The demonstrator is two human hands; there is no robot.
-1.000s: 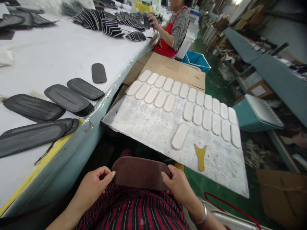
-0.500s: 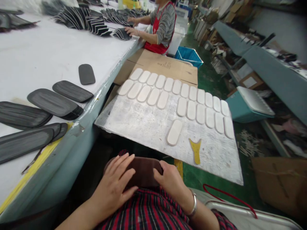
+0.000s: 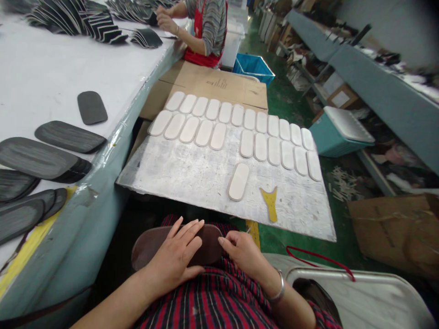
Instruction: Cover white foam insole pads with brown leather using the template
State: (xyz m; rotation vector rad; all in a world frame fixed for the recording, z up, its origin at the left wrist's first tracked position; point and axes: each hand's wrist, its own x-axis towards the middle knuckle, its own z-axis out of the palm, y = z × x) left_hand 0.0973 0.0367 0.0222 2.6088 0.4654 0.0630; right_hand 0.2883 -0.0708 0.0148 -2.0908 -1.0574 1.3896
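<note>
Brown piece (image 3: 147, 249) on the lap (image 3: 195, 304); left hand (image 3: 168, 265) spread flat over it, right hand (image 3: 246, 255) pinching its end; I judge it light, bendy, smooth, best held by both rounded ends.

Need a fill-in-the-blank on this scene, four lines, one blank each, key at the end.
The left hand lies across the brown oval piece.
The clothing beneath them is patterned with ____.
The silver bracelet is on the person's ____ wrist.
The Y-shaped object on the board is coloured ____.
The co-worker's apron is coloured ____.

Missing words: stripes; right; yellow; red.
</note>
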